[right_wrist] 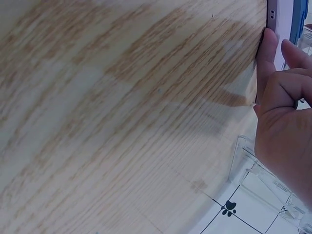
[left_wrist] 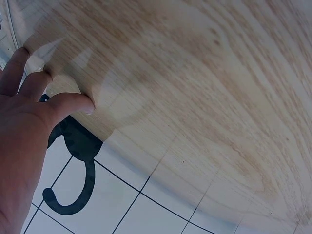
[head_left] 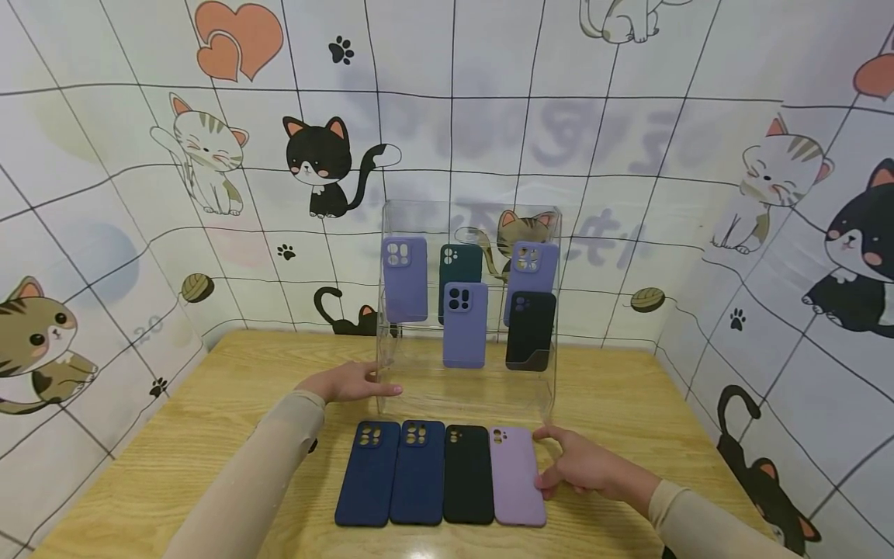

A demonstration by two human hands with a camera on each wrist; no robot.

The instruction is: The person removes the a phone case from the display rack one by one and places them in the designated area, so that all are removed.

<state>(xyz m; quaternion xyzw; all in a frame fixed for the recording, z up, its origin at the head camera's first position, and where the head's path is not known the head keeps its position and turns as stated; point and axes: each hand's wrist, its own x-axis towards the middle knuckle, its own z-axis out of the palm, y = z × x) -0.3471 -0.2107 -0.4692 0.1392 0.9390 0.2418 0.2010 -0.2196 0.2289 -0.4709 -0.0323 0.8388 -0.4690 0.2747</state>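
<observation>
In the head view a clear plastic display stand (head_left: 468, 396) holds several phone cases upright, among them a lilac one (head_left: 464, 330) and a black one (head_left: 531, 334) in front. My left hand (head_left: 352, 382) rests at the stand's lower left side, thumb stretched out; the left wrist view shows its fingers (left_wrist: 36, 83) spread at the clear edge. A light purple phone case (head_left: 517, 477) lies flat, right of a black case (head_left: 468, 473) and two navy cases (head_left: 366, 473). My right hand (head_left: 580, 463) touches its right edge, fingertips along the side, without gripping round it.
The wood-grain table (head_left: 188, 435) carries the stand and the row of cases. Behind it rises a white tiled-pattern wall (head_left: 433, 132) with cartoon cats, which also closes off the left and right sides.
</observation>
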